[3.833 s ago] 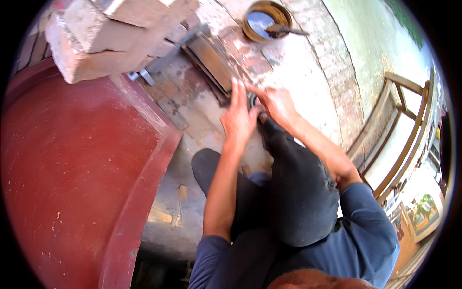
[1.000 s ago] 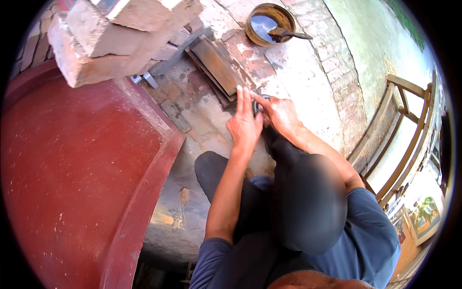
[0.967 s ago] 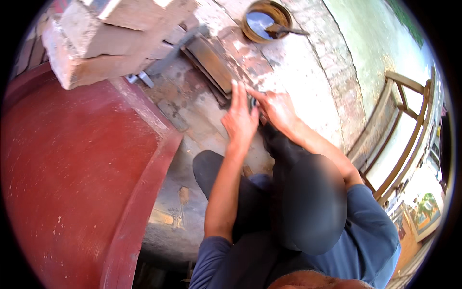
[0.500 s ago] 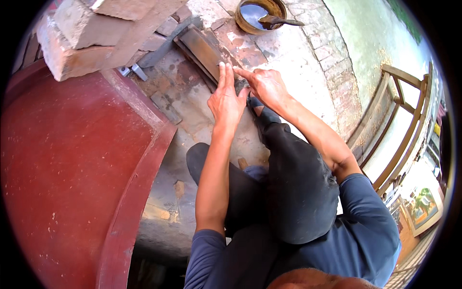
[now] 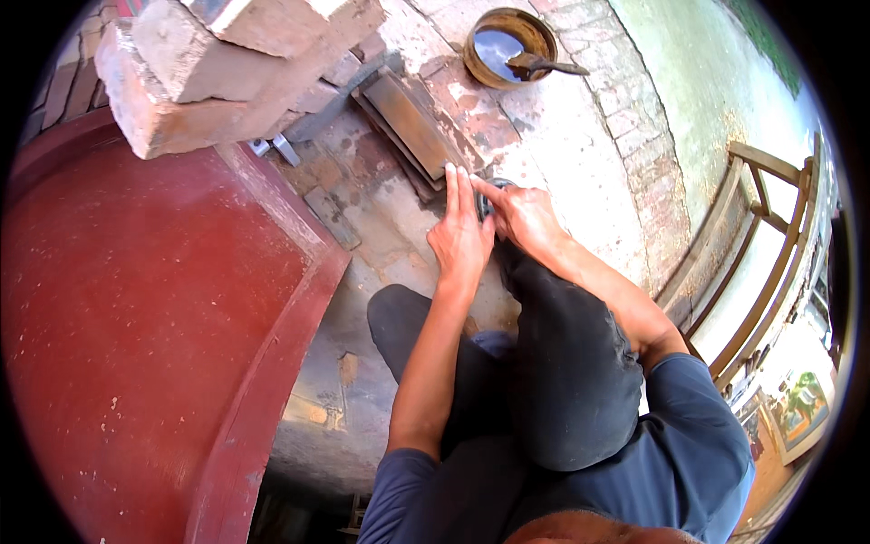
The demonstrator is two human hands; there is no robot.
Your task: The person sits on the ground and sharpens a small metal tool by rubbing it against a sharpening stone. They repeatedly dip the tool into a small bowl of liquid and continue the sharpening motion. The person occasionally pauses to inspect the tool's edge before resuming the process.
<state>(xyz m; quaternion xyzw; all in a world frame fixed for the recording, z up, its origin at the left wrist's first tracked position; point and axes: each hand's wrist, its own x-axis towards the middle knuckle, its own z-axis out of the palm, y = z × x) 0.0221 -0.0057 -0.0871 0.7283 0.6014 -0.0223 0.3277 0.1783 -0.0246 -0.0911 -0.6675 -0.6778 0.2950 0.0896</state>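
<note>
A long brown sharpening stone [image 5: 408, 118] lies slantwise on a darker base on the brick floor. My left hand [image 5: 460, 238] is at its near end, with two fingers stretched out side by side and pressed down there. Its thumb points toward my right hand [image 5: 528, 218], whose index finger reaches across to the left fingertips while the other fingers curl under. Something small and dark seems to be gripped between both hands, but the fingers hide it. My shoe [image 5: 494, 192] is right beside the hands.
Beyond the stone stands a round bowl [image 5: 474, 56] of dark liquid with a wooden-handled brush or paddle [image 5: 553, 65] across its rim. Stacked bricks [image 5: 204, 72] rise at upper left, above a red panel [image 5: 154, 317]. A wooden frame [image 5: 761, 272] stands at right.
Both hands have slid a short way back toward me along the stone, to its near end, uncovering more of its surface. The whole view has shifted slightly.
</note>
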